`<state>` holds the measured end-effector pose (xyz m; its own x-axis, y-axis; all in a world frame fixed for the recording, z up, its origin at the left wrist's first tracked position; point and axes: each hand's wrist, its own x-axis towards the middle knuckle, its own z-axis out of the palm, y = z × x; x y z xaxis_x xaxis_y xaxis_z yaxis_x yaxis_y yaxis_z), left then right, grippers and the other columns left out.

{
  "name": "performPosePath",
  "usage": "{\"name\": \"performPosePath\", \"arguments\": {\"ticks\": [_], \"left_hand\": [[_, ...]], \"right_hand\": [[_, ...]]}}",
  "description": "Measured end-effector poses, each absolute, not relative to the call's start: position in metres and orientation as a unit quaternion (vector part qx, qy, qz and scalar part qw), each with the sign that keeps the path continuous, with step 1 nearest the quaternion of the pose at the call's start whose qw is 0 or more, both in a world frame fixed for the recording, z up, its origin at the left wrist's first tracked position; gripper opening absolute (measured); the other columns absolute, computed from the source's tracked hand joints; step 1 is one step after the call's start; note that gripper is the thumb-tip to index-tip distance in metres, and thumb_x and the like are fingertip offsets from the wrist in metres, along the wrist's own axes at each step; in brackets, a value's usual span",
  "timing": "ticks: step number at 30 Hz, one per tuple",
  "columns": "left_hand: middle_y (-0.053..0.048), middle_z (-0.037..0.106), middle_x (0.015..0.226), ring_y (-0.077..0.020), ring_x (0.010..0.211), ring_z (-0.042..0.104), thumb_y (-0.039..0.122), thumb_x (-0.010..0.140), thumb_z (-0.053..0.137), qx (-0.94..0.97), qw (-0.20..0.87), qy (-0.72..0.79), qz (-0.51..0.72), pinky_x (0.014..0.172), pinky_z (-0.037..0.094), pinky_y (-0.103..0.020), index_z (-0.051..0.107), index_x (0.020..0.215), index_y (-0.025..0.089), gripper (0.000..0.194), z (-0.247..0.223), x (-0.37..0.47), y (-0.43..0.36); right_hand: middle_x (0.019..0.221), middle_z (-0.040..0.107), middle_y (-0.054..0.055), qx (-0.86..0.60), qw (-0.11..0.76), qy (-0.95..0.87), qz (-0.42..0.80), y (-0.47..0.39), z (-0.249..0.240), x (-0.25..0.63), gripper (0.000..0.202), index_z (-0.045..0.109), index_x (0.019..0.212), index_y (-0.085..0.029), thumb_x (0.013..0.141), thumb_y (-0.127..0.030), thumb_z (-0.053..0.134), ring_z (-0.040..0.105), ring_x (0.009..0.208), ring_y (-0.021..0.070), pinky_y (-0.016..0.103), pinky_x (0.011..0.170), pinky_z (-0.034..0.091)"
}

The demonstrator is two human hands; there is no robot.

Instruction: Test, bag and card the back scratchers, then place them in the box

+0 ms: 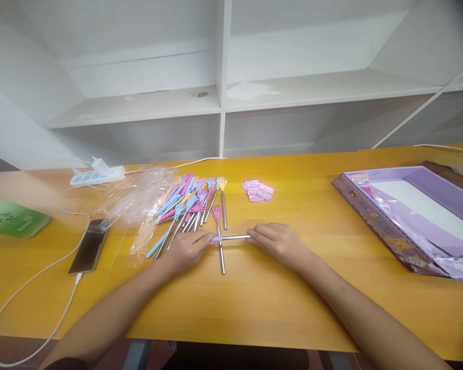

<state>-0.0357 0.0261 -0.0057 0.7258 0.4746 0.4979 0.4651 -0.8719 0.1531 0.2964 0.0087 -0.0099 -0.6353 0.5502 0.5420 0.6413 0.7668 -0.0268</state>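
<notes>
Both of my hands grip one telescopic back scratcher (pixel 234 237), held level between them, its metal rod showing in the middle. The fingers of my left hand (pixel 191 249) are closed at its purple part. At the rod's other end my right hand (pixel 277 244) is closed, hiding what is under the fingers. Behind the rod a pink-headed back scratcher (pixel 221 259) lies pointing away from me. To the left is a pile of back scratchers (pixel 189 198) with hand-shaped heads in pink, blue, purple and yellow, some inside a clear plastic bag (pixel 135 198).
Several small pink cards (pixel 257 190) lie beyond my hands. An open purple box (pixel 393 234) stands at the right. On the left are a phone (pixel 88 246) with a looping white cable, a power strip (pixel 98 176) and a green package (pixel 15 217). White shelving (pixel 223 77) rises behind the table.
</notes>
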Motion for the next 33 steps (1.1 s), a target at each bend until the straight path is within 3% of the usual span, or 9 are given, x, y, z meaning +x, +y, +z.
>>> {"name": "performPosePath", "arguments": {"ticks": [14, 24, 29, 33], "left_hand": [[-0.006, 0.077, 0.093, -0.0143, 0.076, 0.071, 0.018, 0.106, 0.056, 0.928, -0.001, 0.247, 0.280, 0.062, 0.051, -0.024, 0.068, 0.119, 0.016, 0.018, -0.003, -0.024, 0.016], [-0.006, 0.075, 0.093, -0.0165, 0.079, 0.072, 0.019, 0.107, 0.053, 0.935, 0.020, 0.262, 0.237, 0.069, 0.056, -0.027, 0.070, 0.122, 0.017, 0.023, -0.016, -0.020, 0.005], [-0.007, 0.078, 0.098, -0.0181, 0.086, 0.073, 0.017, 0.107, 0.054, 0.934, -0.034, 0.247, 0.254, 0.071, 0.055, -0.030, 0.069, 0.120, 0.015, 0.020, -0.007, -0.022, 0.014], [-0.009, 0.078, 0.102, -0.0204, 0.090, 0.072, 0.016, 0.105, 0.056, 0.927, -0.067, 0.254, 0.269, 0.073, 0.053, -0.033, 0.067, 0.125, 0.015, 0.023, 0.002, -0.027, 0.021]], "right_hand": [[0.077, 0.064, 0.002, -0.299, 0.281, -0.904, -0.123, 0.000, -0.017, 0.276, 0.013, 0.066, 0.109, -0.018, 0.110, -0.019, 0.053, 0.057, 0.065, 0.0148, 0.034, 0.061, 0.037], [0.075, 0.062, 0.002, -0.304, 0.246, -0.915, -0.101, -0.011, -0.013, 0.254, 0.022, 0.066, 0.100, -0.018, 0.112, -0.021, 0.048, 0.053, 0.062, 0.0155, 0.035, 0.060, 0.033], [0.081, 0.067, 0.005, -0.376, 0.158, -0.912, -0.038, -0.007, -0.004, 0.258, 0.031, 0.063, 0.090, -0.019, 0.113, -0.034, 0.048, 0.057, 0.066, 0.0174, 0.032, 0.062, 0.035], [0.087, 0.071, 0.005, -0.425, 0.156, -0.889, 0.077, 0.000, 0.004, 0.284, 0.029, 0.063, 0.093, -0.020, 0.113, -0.035, 0.047, 0.063, 0.074, 0.0182, 0.030, 0.068, 0.042]]}}
